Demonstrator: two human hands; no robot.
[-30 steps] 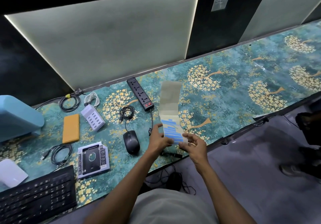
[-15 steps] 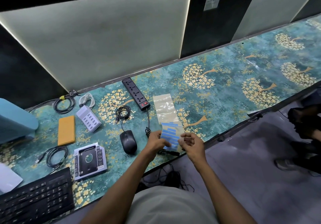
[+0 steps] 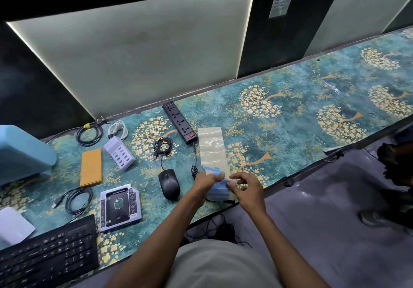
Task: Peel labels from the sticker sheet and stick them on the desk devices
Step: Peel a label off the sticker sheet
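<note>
Since earlier frames, sticker sheet (image 3: pixel 211 153) lowered from raised, upright hold; far end now lies flat on desk (image 3: pixel 290 113), near end at desk front edge between hands. Long axis runs away from person toward power strip (image 3: pixel 180 122).

Left hand (image 3: pixel 206 181) pinches sheet's left edge, thumb on top. Right hand (image 3: pixel 245 187), fingers (image 3: pixel 232 184) curled, picks at blue label (lift-off not confirmed).

Nearest device: mouse (image 3: pixel 169 183), just left of left hand. Strip cable runs between mouse and sheet. USB hub (image 3: pixel 119 153), drive caddy (image 3: pixel 120 207), keyboard (image 3: pixel 49 249) farther left.
</note>
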